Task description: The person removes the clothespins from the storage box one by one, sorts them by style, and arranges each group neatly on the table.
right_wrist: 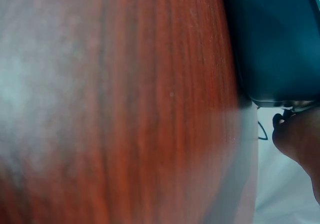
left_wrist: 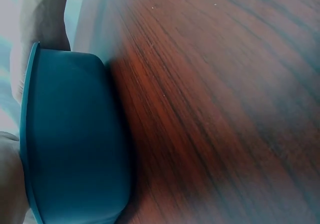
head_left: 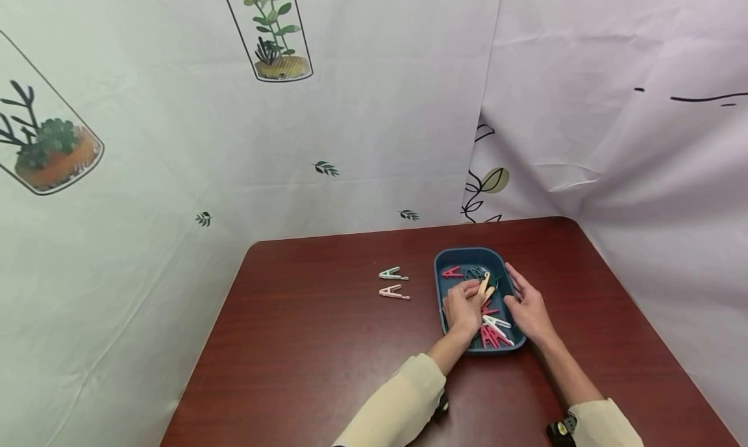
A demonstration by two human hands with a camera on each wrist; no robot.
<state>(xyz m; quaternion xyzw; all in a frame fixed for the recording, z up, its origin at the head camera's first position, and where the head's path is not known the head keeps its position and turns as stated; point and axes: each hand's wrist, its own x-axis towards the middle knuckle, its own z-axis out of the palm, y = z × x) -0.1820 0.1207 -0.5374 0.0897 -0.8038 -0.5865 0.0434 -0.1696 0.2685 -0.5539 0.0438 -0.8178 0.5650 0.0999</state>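
Note:
A dark blue tray [head_left: 439, 284] with loose clothespins inside stands on the table. My left hand [head_left: 464, 310] reaches over its left rim, and the fingers pinch a cream clothespin [head_left: 484, 283]; the exact contact is partly hidden. On the right side, my right hand [head_left: 532, 314] grips the rim, thumb over the inside and fingers along the outside. Pink clothespins [head_left: 491, 336] and a white clothespin [head_left: 497, 321] lie near the tray's front, a pink one [head_left: 452, 272] at its back left. Both wrist views show mostly the outer wall of the tray [left_wrist: 75, 134].
Left of the tray, a pale green clothespin [head_left: 393, 273] and a pale pink clothespin [head_left: 394, 292] lie one behind the other on the brown table [head_left: 304, 343]. A printed white cloth [head_left: 380, 109] hangs behind the table and along its sides.

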